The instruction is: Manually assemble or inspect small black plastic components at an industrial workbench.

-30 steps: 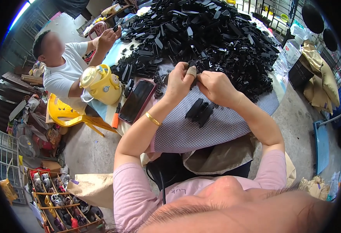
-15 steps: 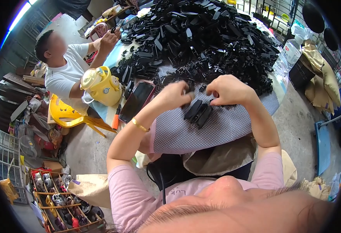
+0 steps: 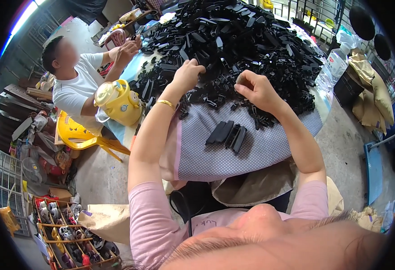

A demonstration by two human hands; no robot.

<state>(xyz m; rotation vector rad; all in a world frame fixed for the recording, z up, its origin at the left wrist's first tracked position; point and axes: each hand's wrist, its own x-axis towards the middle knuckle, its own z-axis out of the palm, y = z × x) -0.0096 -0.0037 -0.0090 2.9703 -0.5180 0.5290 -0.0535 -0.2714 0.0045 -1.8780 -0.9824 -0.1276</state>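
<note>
A large heap of black plastic parts (image 3: 233, 40) covers the far side of the table, long flat blades mixed with small clip-like pieces. My left hand (image 3: 188, 75) reaches onto the heap's near left part, fingers curled down among the black pieces; what they grip is hidden. At the heap's near edge my right hand (image 3: 257, 92) is closed, thumb toward bent fingers, and anything between them is too small to make out. Nearer me, several long black plastic pieces (image 3: 227, 136) lie side by side on the dotted cloth (image 3: 197, 157), apart from both hands.
A yellow jug (image 3: 118, 103) stands at the table's left edge, beside a seated person (image 3: 78, 76) handling something small. A clear plastic bottle (image 3: 333, 67) stands at the right edge. A brown paper bag (image 3: 251, 186) hangs open below the near edge.
My left hand has moved away from me and left onto the heap, its forearm now covering the phone. My right hand has shifted slightly outward. The row of black pieces looks wider.
</note>
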